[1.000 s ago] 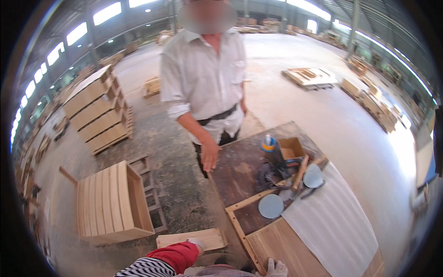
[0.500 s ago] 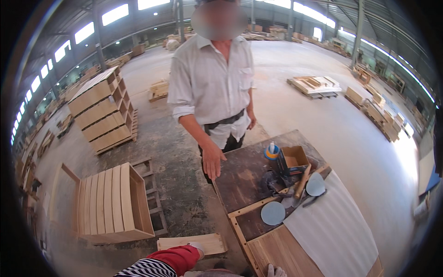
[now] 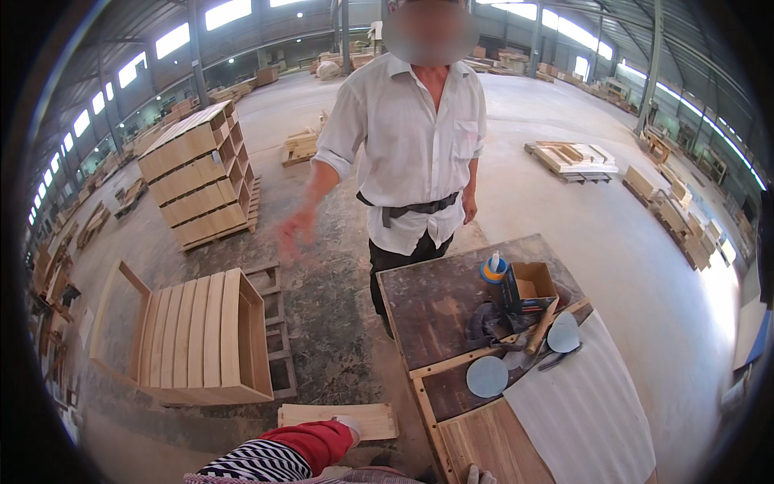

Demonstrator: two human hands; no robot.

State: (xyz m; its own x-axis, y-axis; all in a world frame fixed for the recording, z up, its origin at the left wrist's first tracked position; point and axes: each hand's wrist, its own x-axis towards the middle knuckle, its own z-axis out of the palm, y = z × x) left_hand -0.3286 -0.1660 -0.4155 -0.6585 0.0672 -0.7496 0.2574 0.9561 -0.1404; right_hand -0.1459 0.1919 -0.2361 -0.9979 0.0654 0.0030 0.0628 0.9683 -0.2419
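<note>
My left hand [image 3: 351,427], in a pale glove below a red sleeve, is closed on a pale wooden board [image 3: 377,421] left of the worktable. Its fingers are mostly hidden. My right hand [image 3: 481,476], also gloved, shows only its fingers at the lower edge. They rest on a brown wooden panel [image 3: 472,440] on the table. Beside that panel lies a white foam sheet [image 3: 584,411]. Two round grey-blue discs, a near one [image 3: 487,377] and a far one [image 3: 563,332], lie beyond, with a wooden-handled tool [image 3: 540,329] between them.
Across the dark worktable [image 3: 435,306] stands a person [image 3: 419,145] in a light shirt. An open cardboard box [image 3: 532,289] and a blue-and-orange tape roll [image 3: 493,270] sit on the table. At left are a slatted wooden cabinet [image 3: 189,335] on a pallet and stacked wooden units [image 3: 197,177].
The other person's right hand has lifted off the table corner and swung out to the left, blurred. My view has shifted slightly left. My hands stay nearly in place.
</note>
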